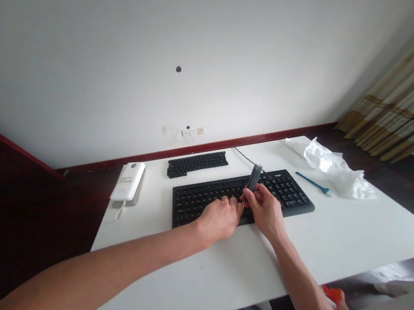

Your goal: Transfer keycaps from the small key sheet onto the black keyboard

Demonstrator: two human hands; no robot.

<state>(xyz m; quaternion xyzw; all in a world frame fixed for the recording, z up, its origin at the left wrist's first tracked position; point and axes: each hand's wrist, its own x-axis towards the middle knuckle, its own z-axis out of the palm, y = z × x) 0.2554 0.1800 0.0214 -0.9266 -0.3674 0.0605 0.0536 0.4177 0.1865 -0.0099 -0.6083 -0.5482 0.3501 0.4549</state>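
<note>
A black full-size keyboard (295, 193) lies on the white table, with both hands over its front middle part. My right hand (266, 210) is closed round the lower end of a slim dark grey tool (254, 177), which stands up nearly upright above the keys. Close against it, my left hand (222, 216) has its fingers curled in at the tool's lower end. What those fingers pinch is hidden. Behind the keyboard rests a separate black sheet of keys (197, 164), like a laptop keyboard.
At the table's (214, 281) left edge a white power bank (128, 180) with a strap lies on a grey flat object. A blue pry tool (312, 183) and a crumpled white plastic bag (331, 168) lie at the right. A black cable (243, 155) runs behind the keyboard.
</note>
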